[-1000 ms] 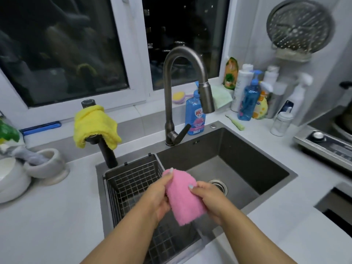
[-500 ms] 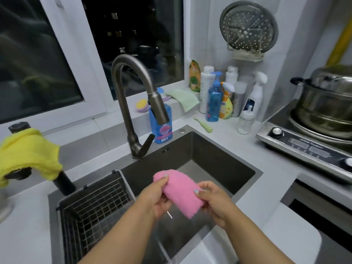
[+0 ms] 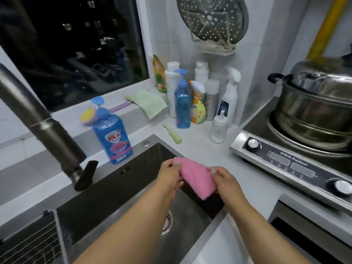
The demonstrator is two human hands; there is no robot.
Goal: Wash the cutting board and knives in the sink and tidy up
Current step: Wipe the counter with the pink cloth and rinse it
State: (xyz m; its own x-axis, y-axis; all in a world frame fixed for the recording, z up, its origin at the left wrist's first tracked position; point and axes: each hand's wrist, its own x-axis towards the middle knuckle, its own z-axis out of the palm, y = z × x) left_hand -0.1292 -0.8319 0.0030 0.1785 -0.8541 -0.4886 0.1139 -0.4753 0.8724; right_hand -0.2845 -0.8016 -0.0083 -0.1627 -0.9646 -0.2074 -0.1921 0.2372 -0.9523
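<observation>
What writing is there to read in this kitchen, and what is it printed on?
Nothing can be quoted with certainty.
Blue dish soap bottle: red characters on a white label, too blurred to read.
Induction cooker: a line of white print on the control panel, too small and smeared to read.
Orange spray bottle: a blue logo, unreadable.
White spray bottle: a dark label, no legible text.

A folded pink cloth (image 3: 198, 178), fuzzy in texture, is held above the right rim of the dark sink (image 3: 114, 191), slanting down from its upper left end to its lower right corner. The left hand (image 3: 170, 176) pinches its upper left end and the right hand (image 3: 226, 181) grips its right side (both thumbs on top). The sink's basin shows a round metal drain (image 3: 168, 223) at the bottom.
</observation>
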